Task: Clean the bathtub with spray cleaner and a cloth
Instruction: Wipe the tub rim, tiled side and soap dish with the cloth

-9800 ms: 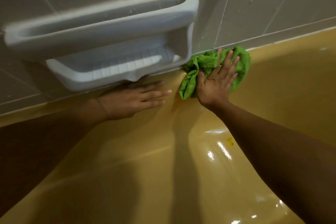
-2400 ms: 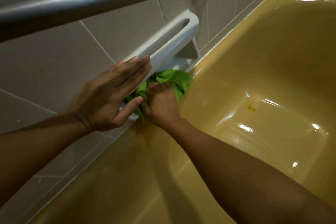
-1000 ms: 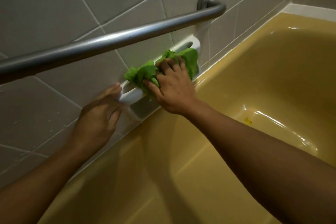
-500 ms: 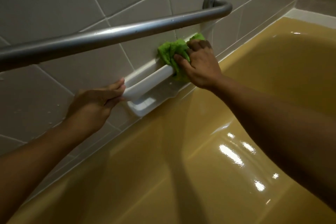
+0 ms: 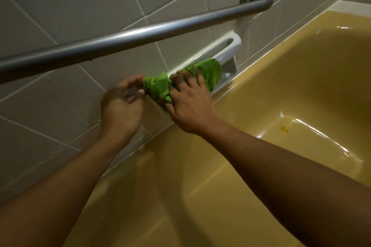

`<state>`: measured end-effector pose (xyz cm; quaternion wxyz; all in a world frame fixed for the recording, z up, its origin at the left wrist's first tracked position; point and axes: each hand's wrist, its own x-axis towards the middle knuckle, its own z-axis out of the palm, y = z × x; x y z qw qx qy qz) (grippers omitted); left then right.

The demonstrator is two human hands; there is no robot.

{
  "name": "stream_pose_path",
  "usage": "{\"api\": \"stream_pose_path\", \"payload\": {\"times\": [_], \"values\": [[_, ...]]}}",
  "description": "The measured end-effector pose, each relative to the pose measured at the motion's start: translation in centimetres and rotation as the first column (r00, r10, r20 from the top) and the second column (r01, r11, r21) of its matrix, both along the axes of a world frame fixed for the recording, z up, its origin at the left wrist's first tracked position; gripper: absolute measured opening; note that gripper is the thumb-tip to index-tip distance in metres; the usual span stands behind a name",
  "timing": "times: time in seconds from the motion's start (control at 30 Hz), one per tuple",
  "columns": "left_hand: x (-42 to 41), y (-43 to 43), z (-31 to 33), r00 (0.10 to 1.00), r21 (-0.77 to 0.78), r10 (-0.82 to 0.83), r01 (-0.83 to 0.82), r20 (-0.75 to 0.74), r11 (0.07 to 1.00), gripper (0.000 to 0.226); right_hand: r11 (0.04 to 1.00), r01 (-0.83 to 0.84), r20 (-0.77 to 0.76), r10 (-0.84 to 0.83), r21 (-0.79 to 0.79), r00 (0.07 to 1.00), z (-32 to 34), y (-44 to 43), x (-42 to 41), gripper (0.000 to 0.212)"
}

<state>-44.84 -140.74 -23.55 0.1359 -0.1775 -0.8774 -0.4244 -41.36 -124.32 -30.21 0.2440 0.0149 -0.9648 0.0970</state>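
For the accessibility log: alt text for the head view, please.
A right hand grips a green cloth over a white wall-mounted soap dish, with the left hand at the dish's near end. A grey grab bar runs above and a yellow bathtub lies below.

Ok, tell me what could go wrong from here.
The right hand grips the green cloth round the soap holder bar; hard tugging might strain that wall fixture. The person leans over the glossy bathtub, so a slipped grip could tip them forward. The yellow speck on the tub floor may get overlooked.
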Motion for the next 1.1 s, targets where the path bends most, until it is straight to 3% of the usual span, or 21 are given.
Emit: {"api": "stream_pose_path", "payload": {"times": [0.17,0.37,0.43,0.63,0.73,0.83,1.0,1.1], "values": [[0.8,1.0,1.6,0.994,-0.066,-0.073,0.078,0.086,0.995,0.022,0.997,-0.078,0.041,0.077,0.014,0.996,0.5,1.2,0.0,0.06],[-0.6,1.8,1.6,0.995,-0.27,0.002,0.026,0.101,0.963,0.021,0.941,-0.226,0.023,0.239,-0.253,0.971,1.1,3.5,0.2,0.069],[-0.9,1.9,1.4,0.996,-0.289,0.0,0.027,0.092,0.957,0.022,0.946,-0.237,0.024,0.248,-0.221,0.968,1.1,3.5,0.2,0.069],[-1.1,1.7,1.3,0.975,-0.13,-0.111,0.138,0.193,0.982,0.018,0.977,-0.2,-0.046,0.197,-0.068,0.979,0.0,4.1,-0.2,0.057],[-1.0,0.6,2.2,0.968,-0.337,-0.189,0.235,0.165,0.912,0.038,0.977,-0.192,-0.059,0.188,-0.087,0.981,-0.3,7.1,-0.4,0.057],[-1.1,-0.4,2.8,0.973,-0.515,-0.183,0.229,0.14,0.826,0.044,0.981,-0.093,-0.026,0.09,-0.168,0.996,-0.5,11.5,-1.0,0.058],[-1.2,-0.4,2.0,0.924,-0.215,-0.235,0.306,0.3,0.927,0.049,0.948,0.062,-0.044,-0.079,-0.314,0.996,0.7,14.7,-2.9,0.05],[-1.2,-0.5,1.4,0.942,-0.237,-0.227,0.285,0.246,0.929,0.05,0.931,0.12,-0.061,-0.15,-0.344,0.987,0.3,12.5,-3.1,0.053]]}}
